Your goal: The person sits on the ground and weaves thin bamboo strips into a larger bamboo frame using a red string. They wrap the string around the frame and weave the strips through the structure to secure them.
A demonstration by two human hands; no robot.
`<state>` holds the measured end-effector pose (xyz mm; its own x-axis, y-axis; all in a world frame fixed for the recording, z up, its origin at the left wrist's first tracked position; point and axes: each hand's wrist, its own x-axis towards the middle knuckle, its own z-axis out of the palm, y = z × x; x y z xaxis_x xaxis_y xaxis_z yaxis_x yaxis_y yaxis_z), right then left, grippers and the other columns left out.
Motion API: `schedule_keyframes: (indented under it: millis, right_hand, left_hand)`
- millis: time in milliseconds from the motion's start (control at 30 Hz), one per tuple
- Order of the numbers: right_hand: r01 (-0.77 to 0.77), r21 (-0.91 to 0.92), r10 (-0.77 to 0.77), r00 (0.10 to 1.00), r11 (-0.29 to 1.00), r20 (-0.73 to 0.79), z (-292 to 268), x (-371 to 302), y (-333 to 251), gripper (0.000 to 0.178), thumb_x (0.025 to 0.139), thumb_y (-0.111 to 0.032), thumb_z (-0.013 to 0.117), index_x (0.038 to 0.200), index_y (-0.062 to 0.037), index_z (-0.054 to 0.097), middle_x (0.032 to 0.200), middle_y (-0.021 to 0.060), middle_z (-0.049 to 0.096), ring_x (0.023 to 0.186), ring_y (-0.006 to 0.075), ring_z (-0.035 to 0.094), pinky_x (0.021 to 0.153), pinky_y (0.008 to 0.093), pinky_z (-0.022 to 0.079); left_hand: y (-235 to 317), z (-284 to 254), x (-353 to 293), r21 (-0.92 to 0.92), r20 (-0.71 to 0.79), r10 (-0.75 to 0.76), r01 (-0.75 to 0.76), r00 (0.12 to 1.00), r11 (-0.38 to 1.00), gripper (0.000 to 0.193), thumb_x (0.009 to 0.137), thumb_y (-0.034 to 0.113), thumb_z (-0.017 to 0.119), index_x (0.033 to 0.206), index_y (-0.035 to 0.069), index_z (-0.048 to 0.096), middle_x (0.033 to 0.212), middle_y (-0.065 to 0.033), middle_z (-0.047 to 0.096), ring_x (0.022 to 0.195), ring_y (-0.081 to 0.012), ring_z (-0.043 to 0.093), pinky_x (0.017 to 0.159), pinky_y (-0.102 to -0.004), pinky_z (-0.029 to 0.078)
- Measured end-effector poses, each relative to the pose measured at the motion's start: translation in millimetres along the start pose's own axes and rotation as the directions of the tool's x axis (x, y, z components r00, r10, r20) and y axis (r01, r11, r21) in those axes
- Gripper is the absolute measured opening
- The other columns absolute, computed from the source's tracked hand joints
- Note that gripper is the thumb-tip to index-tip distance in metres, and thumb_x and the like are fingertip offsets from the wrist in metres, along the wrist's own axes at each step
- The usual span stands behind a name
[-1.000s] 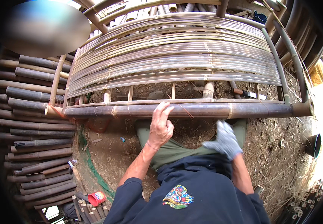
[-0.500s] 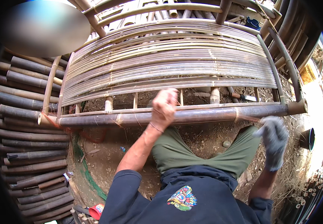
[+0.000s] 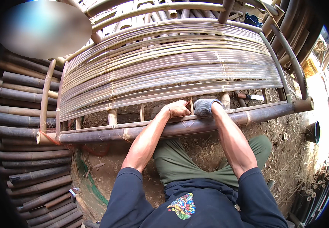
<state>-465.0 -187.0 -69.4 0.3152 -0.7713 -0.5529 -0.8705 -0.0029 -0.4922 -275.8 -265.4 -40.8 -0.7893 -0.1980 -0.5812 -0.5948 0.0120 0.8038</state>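
A long bamboo bench [image 3: 172, 64] with a slatted seat lies across in front of me. Along its near side runs a thick dark bamboo pole [image 3: 157, 130]. My bare left hand [image 3: 178, 109] is closed at the thin rail above this pole, beside a short upright strut [image 3: 191, 105]. A thin reddish cord [image 3: 187, 103] shows at its fingertips. Just right of the strut, my right hand [image 3: 203, 107], in a grey knitted glove, is closed with its fingers curled away; what they hold is hidden. A fine loop hangs over the pole below my hands.
A knife [image 3: 253, 97] with a brown handle lies beyond the rail at right. Dark bamboo poles [image 3: 31, 131] are stacked at left. A black bucket [image 3: 313, 132] stands at right, above bundled thin canes [image 3: 312, 186]. Green netting [image 3: 92, 182] lies on the dirt.
My right hand has swung in from the far right to beside the strut. My left hand has come down from above the pole to the rail, and the two hands are now close together.
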Motion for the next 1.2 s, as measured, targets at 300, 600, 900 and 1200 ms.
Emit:
schedule_keyframes:
  millis: [300, 600, 900, 1200]
  right_hand:
    - [0.011, -0.039, -0.036, 0.692, 0.999, -0.721, 6, -91, -97, 0.041, 0.083, -0.033, 0.068, 0.116, -0.0081, 0.069, 0.114, 0.0176, 0.067, 0.111, 0.0347, 0.061, 0.097, 0.0444, 0.048]
    - [0.248, 0.420, 0.193, 0.615, 0.873, -0.765, 47, -343, -187, 0.013, 0.087, -0.017, 0.067, 0.094, -0.0068, 0.069, 0.089, 0.0099, 0.068, 0.074, 0.0239, 0.065, 0.068, 0.0338, 0.053]
    - [-0.703, 0.663, 0.949, 0.056, 0.257, -0.309, 250, -667, -147, 0.023, 0.087, -0.023, 0.067, 0.096, -0.0023, 0.062, 0.093, 0.0151, 0.066, 0.091, 0.0266, 0.062, 0.083, 0.0357, 0.049]
    - [-0.472, 0.456, 0.620, 0.287, 0.755, -0.730, 139, -374, -116, 0.045, 0.084, -0.012, 0.068, 0.127, -0.0049, 0.059, 0.129, 0.0159, 0.060, 0.123, 0.0314, 0.054, 0.108, 0.0409, 0.040]
  left_hand:
    - [6, -7, -56, -0.308, -0.136, 0.178, -0.212, 0.975, 0.928, 0.018, 0.087, 0.022, 0.077, 0.090, 0.005, 0.074, 0.078, 0.0000, 0.070, 0.068, -0.0060, 0.057, 0.062, -0.0227, 0.045]
    - [29, 4, -72, -0.223, -0.363, 0.027, -0.115, 0.931, 0.968, 0.024, 0.089, 0.027, 0.071, 0.097, 0.005, 0.073, 0.087, -0.0050, 0.073, 0.064, -0.0056, 0.055, 0.058, -0.0213, 0.044]
    - [15, 56, -65, 0.404, -0.571, 0.109, 0.163, 0.814, 0.900, 0.033, 0.083, 0.031, 0.066, 0.105, 0.006, 0.071, 0.100, -0.0169, 0.070, 0.098, -0.0310, 0.066, 0.090, -0.0429, 0.050]
    - [57, 75, -52, 0.927, -0.173, 0.658, -0.105, 0.733, 0.360, 0.013, 0.081, 0.027, 0.073, 0.087, 0.015, 0.073, 0.095, -0.0055, 0.064, 0.096, -0.0261, 0.060, 0.092, -0.0429, 0.042]
